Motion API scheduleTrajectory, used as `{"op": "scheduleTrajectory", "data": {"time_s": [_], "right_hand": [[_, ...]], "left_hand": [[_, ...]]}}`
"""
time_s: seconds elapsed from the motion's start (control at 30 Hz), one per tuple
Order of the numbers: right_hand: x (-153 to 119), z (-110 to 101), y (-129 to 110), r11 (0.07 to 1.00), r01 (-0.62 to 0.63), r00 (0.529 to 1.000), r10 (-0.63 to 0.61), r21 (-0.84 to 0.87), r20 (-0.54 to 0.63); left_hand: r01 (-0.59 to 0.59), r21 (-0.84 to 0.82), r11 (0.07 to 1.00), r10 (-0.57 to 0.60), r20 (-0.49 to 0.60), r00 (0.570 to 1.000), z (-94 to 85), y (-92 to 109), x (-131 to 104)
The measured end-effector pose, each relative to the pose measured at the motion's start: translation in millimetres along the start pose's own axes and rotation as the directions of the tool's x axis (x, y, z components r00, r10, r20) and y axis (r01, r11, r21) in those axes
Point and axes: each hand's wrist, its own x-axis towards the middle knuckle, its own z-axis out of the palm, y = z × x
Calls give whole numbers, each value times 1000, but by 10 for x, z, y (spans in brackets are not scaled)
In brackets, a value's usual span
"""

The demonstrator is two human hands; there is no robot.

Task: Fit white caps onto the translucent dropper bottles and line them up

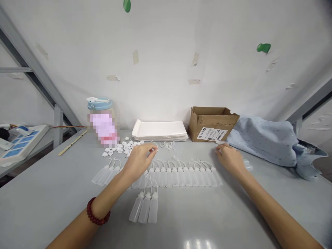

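Note:
My left hand [140,157] is closed in a pinch on a thin white plastic strap [155,142] that curves up from the fingertips. It hovers over the left part of a row of small translucent bottles [181,177], each topped with a looped white strap. My right hand [229,157] is closed near the cardboard box, a small white plastic piece [220,141] showing at its fingertips. Part of a clear bottle [247,164] shows beyond the right wrist. Three bottles [147,207] lie in front of the row, and another small group [107,173] lies left of it.
White caps [127,147] lie scattered behind my left hand, beside a small pile of white straps [168,145]. Along the wall stand a blue-lidded container [100,104], stacked white envelopes [160,129] and the cardboard box [215,121]. Light-blue cloth [261,138] lies at right.

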Motion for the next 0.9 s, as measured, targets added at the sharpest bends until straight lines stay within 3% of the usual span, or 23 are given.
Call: {"op": "scheduleTrajectory", "data": {"time_s": [0.27, 0.43, 0.47, 0.5, 0.57, 0.6, 0.77, 0.9], "right_hand": [[-17, -98, -22, 977, -1, 991, 30, 211, -133], [-275, -283, -331, 887, 145, 968, -36, 439, -247], [-361, -321, -418, 735, 178, 972, -26, 654, -234], [-449, -356, -503, 546, 138, 989, -34, 827, -143], [-604, -413, -646, 247, -32, 988, -138, 969, 68], [-662, -434, -699, 147, -81, 977, -183, 986, 108], [-746, -473, -802, -176, -287, 916, -338, 942, 216], [-749, -473, -818, -286, -378, 885, -391, 880, 253]], "left_hand": [[-307, -8, 952, 300, -183, 936, 50, 181, -103], [-398, -43, 916, 379, -231, 896, 99, 272, -126], [-401, -62, 914, 378, -229, 897, 112, 293, -137], [-396, -83, 915, 371, -221, 902, 126, 314, -150], [-376, -124, 918, 350, -192, 917, 151, 356, -181], [-366, -144, 919, 341, -175, 924, 163, 377, -197], [-338, -232, 912, 319, -114, 941, 189, 464, -249], [-315, -274, 909, 298, -105, 949, 175, 528, -257]]}}
